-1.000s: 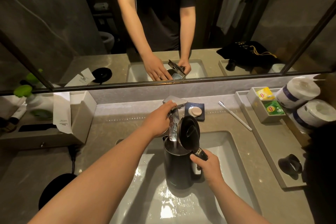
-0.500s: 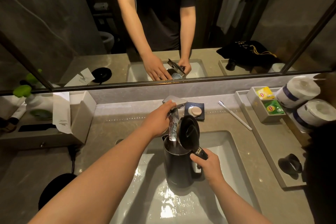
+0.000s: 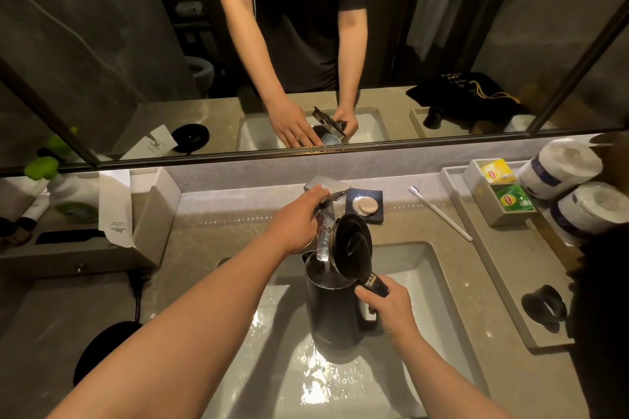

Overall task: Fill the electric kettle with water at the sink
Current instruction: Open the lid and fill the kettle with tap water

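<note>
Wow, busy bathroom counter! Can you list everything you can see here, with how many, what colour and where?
kettle: 1, black, lid open, held in the sink under the running water
faucet: 1, silver, behind the sink
sink: 1, pale grey, wet, centre
soap: 1, beige round bar, on a dark dish right of the faucet
toothbrush: 1, white, on the counter, right
tea bags: 2, yellow and green, in a grey box on the right tray
toilet rolls: 2, white, far right
kettle base: 1, black, counter bottom left
mirror: 1, above the counter
left hand: on the faucet handle
right hand: gripping the kettle's handle
</note>
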Action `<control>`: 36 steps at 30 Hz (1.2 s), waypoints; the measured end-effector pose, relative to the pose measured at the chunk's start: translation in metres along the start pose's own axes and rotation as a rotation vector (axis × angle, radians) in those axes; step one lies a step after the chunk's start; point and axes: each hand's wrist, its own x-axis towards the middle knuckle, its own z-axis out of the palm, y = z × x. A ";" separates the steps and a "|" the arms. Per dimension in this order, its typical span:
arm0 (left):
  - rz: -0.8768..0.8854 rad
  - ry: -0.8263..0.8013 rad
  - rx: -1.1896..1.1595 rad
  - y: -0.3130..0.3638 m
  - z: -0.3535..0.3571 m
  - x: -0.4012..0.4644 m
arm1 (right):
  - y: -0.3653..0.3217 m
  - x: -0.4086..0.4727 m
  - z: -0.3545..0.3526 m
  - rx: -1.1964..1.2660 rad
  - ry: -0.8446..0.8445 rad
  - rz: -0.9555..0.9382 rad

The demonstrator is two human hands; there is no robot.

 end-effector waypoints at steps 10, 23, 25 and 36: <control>0.042 0.040 -0.005 0.004 -0.001 -0.001 | 0.000 0.001 -0.002 0.007 -0.023 -0.019; 0.050 0.018 -0.022 0.003 -0.001 -0.002 | 0.007 0.003 -0.002 -0.028 -0.027 -0.035; 0.053 0.018 -0.032 0.002 0.000 -0.002 | 0.007 0.004 -0.002 -0.036 -0.028 -0.036; 0.117 -0.178 0.126 0.001 -0.007 0.003 | 0.001 -0.002 -0.008 -0.017 -0.046 -0.079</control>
